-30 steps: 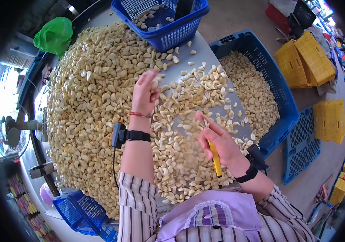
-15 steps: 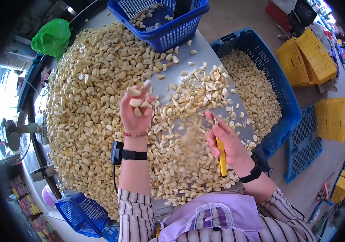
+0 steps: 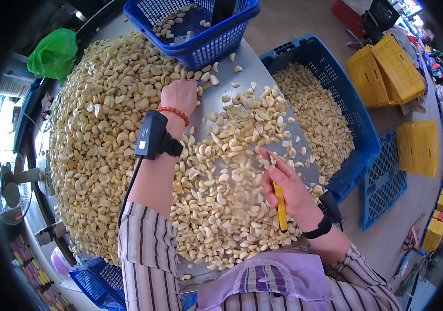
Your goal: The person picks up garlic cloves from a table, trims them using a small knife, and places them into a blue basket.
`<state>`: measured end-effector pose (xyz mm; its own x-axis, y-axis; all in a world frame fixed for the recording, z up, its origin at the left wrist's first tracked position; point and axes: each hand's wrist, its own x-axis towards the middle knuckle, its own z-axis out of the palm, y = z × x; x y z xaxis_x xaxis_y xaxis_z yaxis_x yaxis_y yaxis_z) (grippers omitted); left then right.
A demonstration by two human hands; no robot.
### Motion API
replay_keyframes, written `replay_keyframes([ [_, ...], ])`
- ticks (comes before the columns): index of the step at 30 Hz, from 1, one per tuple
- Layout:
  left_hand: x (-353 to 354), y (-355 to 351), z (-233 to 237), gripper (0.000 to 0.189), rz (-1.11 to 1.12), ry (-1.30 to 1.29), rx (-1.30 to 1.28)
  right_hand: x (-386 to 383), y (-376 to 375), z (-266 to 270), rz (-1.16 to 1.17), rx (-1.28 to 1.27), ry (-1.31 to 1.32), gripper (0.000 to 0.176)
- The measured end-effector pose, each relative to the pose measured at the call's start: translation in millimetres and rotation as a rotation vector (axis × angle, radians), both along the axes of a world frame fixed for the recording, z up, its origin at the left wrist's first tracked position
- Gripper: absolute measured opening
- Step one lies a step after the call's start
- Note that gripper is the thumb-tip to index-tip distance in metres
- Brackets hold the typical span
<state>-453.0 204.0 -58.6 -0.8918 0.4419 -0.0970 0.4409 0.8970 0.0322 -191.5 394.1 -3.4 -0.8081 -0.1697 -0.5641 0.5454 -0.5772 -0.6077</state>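
A yellow-handled knife (image 3: 280, 210) is gripped in my right hand (image 3: 293, 193), its handle pointing down toward me and the tip near my thumb and index finger. This hand hovers over peeled garlic cloves (image 3: 231, 194) spread on the metal table. My left hand (image 3: 179, 98) is back up at the edge of the large garlic heap (image 3: 104, 129), close below the blue basket. Its fingers are curled under and hidden, so whatever they hold or touch does not show. A red bead bracelet (image 3: 174, 113) and a black strapped device (image 3: 152, 136) sit on the left wrist.
A blue basket (image 3: 200, 50) with some cloves stands at the table's far edge. Right of the table is a larger blue crate (image 3: 364, 140) full of garlic. Yellow crates (image 3: 417, 147) and a blue pallet (image 3: 385, 181) lie beyond it. A green bag (image 3: 53, 54) hangs at upper left.
My left hand, palm up with several cloves in it before, has turned over and reached farther to the heap's edge. My right hand keeps its grip on the knife, nearly unmoved.
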Motion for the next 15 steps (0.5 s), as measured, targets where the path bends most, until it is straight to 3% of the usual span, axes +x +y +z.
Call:
replay_keyframes([
  [5, 0.5, 8.1, 7.2, 0.016, -0.013, 0.015, -0.146, 3.1, 2.0, 3.6, 0.007, 0.044, 0.014, 0.05],
  [13, 24.7, -19.4, 13.7, 0.025, 0.063, -0.066, -0.058, 15.7, -2.5, 4.5, 0.028, 0.051, -0.018, 0.051],
  [15, 45.6, -25.3, 20.9, 0.025, 0.354, -0.592, 0.521, 19.4, -3.3, -0.1, 0.047, 0.072, 0.027, 0.053],
])
